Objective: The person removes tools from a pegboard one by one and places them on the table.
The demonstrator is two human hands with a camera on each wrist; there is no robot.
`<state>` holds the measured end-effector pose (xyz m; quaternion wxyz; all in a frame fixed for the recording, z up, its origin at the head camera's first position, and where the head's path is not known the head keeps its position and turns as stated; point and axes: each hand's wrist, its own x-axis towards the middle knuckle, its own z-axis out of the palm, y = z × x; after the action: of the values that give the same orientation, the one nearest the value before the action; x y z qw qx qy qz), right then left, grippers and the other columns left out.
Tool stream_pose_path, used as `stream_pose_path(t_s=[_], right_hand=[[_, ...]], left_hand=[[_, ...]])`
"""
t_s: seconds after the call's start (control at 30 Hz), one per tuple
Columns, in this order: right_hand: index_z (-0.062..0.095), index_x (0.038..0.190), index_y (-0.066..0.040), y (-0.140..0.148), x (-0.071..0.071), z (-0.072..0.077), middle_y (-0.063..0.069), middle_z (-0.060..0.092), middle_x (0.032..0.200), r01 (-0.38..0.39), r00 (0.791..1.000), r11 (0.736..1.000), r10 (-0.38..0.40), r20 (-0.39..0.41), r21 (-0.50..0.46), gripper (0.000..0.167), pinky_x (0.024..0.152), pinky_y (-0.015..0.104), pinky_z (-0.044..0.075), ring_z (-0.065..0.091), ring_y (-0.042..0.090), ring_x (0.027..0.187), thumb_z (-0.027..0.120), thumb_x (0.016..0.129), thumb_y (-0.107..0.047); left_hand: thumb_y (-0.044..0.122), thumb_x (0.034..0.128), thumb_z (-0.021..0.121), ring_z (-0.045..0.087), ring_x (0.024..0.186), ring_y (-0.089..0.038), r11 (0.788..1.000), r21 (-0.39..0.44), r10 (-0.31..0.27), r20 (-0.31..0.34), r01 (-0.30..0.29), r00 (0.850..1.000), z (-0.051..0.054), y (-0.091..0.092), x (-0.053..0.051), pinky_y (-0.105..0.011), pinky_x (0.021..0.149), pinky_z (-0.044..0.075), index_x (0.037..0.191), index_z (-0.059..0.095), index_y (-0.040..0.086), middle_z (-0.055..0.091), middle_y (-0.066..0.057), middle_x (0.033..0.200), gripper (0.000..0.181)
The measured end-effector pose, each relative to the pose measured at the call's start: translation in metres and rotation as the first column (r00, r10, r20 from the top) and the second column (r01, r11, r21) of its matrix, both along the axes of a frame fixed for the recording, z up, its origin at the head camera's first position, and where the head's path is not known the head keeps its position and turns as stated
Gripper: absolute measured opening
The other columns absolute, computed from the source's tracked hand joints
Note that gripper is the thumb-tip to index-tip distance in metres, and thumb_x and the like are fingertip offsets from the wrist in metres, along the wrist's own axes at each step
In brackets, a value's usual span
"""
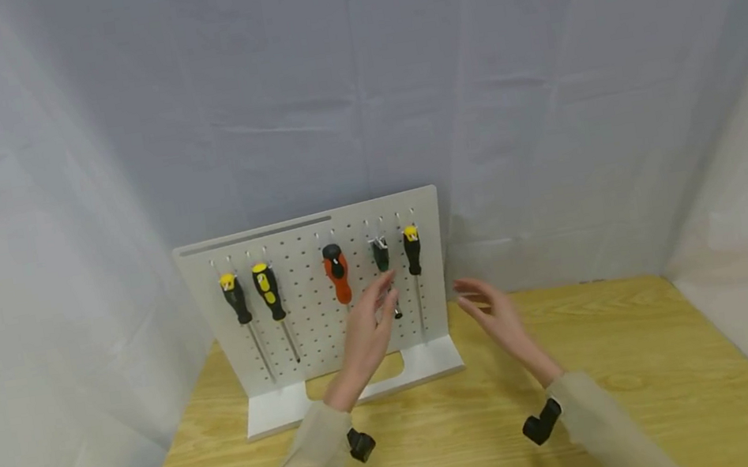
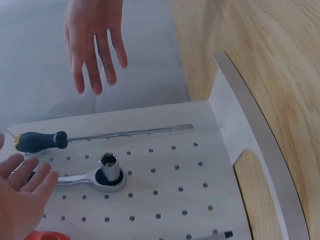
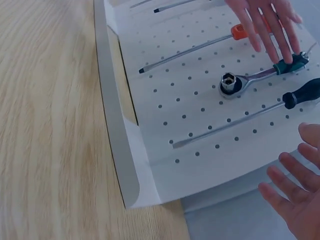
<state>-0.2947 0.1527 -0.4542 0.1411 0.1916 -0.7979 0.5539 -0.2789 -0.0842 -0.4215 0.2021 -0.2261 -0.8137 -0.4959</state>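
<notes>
Wooden tabletop [image 1: 623, 374] beneath white pegboard [image 1: 306, 291], left grip [image 1: 368, 332] loose-fingered near ratchet [image 1: 381, 256], right grip [image 1: 496, 314] relaxed farther right.

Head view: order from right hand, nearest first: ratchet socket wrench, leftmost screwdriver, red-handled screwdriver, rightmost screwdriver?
From the right hand:
1. Rightmost screwdriver: right side of the pegboard
2. Ratchet socket wrench: next one left
3. Red-handled screwdriver: near the middle
4. Leftmost screwdriver: far left
</notes>
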Motion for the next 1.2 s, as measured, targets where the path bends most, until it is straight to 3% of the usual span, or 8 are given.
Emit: stream_pose_path(t_s=[0.13, 0.23, 0.37, 0.6, 0.77, 0.97, 1.2], right_hand=[[0.054, 0.135, 0.013, -0.015, 0.004, 0.017, 0.032, 0.059, 0.132, -0.05, 0.998, 0.998, 0.052, 0.041, -0.029, 0.037, 0.099, 0.059, 0.052, 0.059, 0.048, 0.118, 0.059, 0.101, -0.002], [0.055, 0.135, 0.013, -0.023, 0.001, 0.02, 0.032, 0.06, 0.131, -0.075, 0.995, 0.997, 0.077, 0.064, -0.03, 0.036, 0.099, 0.058, 0.052, 0.059, 0.047, 0.118, 0.057, 0.102, -0.002], [0.055, 0.135, 0.012, -0.029, -0.012, 0.008, 0.031, 0.061, 0.131, -0.082, 0.994, 0.996, 0.085, 0.065, -0.041, 0.035, 0.097, 0.054, 0.054, 0.06, 0.046, 0.116, 0.056, 0.102, -0.002], [0.057, 0.138, 0.003, -0.034, -0.038, -0.021, 0.024, 0.06, 0.136, -0.121, 0.988, 0.99, 0.127, 0.092, -0.067, 0.037, 0.097, 0.049, 0.055, 0.06, 0.042, 0.119, 0.058, 0.104, -0.011], [0.057, 0.138, 0.003, -0.036, -0.042, -0.025, 0.023, 0.061, 0.136, -0.117, 0.985, 0.991, 0.125, 0.122, -0.071, 0.038, 0.099, 0.048, 0.053, 0.059, 0.039, 0.12, 0.058, 0.104, -0.014], [0.06, 0.133, 0.003, -0.036, -0.042, -0.027, 0.023, 0.066, 0.128, -0.115, 0.985, 0.992, 0.121, 0.125, -0.058, 0.034, 0.096, 0.038, 0.055, 0.063, 0.037, 0.115, 0.059, 0.103, -0.012], [0.06, 0.13, 0.007, -0.039, -0.039, -0.029, 0.029, 0.065, 0.123, -0.163, 0.972, 0.971, 0.188, 0.138, -0.174, 0.034, 0.091, 0.037, 0.06, 0.064, 0.045, 0.11, 0.064, 0.098, 0.0]], left_hand=[[0.013, 0.1082, 0.048, 0.057, 0.13, -0.031, 0.998, 0.054, -0.018, 0.046, 0.015, 0.999, 0.0, 0.009, -0.01, -0.042, 0.106, 0.051, 0.146, 0.049, 0.001, 0.056, -0.016, 0.145, 0.039], [0.015, 0.109, 0.047, 0.056, 0.131, -0.031, 0.997, 0.069, -0.027, 0.085, 0.021, 0.996, 0.0, 0.016, -0.015, -0.041, 0.106, 0.051, 0.146, 0.047, 0.0, 0.055, -0.017, 0.146, 0.04], [0.015, 0.1098, 0.044, 0.055, 0.132, -0.034, 0.997, 0.073, -0.043, 0.101, 0.036, 0.994, 0.0, 0.024, -0.019, -0.043, 0.106, 0.051, 0.146, 0.046, -0.003, 0.053, -0.02, 0.147, 0.041], [0.008, 0.1083, 0.045, 0.053, 0.134, -0.036, 0.994, 0.108, -0.045, 0.12, 0.032, 0.992, -0.002, 0.033, -0.023, -0.045, 0.109, 0.049, 0.146, 0.045, -0.004, 0.05, -0.021, 0.149, 0.04], [0.011, 0.109, 0.044, 0.051, 0.136, -0.034, 0.992, 0.126, -0.047, 0.151, 0.028, 0.987, -0.002, 0.036, -0.025, -0.043, 0.111, 0.047, 0.148, 0.044, -0.001, 0.049, -0.019, 0.151, 0.04], [0.009, 0.1086, 0.044, 0.052, 0.135, -0.034, 0.988, 0.151, -0.037, 0.17, 0.011, 0.985, -0.001, 0.038, -0.027, -0.045, 0.11, 0.048, 0.148, 0.044, 0.0, 0.049, -0.018, 0.151, 0.04], [0.015, 0.1096, 0.044, 0.055, 0.132, -0.034, 0.984, 0.175, 0.004, 0.192, -0.038, 0.981, 0.0, 0.04, -0.03, -0.047, 0.109, 0.048, 0.147, 0.046, 0.002, 0.054, -0.019, 0.146, 0.04]])
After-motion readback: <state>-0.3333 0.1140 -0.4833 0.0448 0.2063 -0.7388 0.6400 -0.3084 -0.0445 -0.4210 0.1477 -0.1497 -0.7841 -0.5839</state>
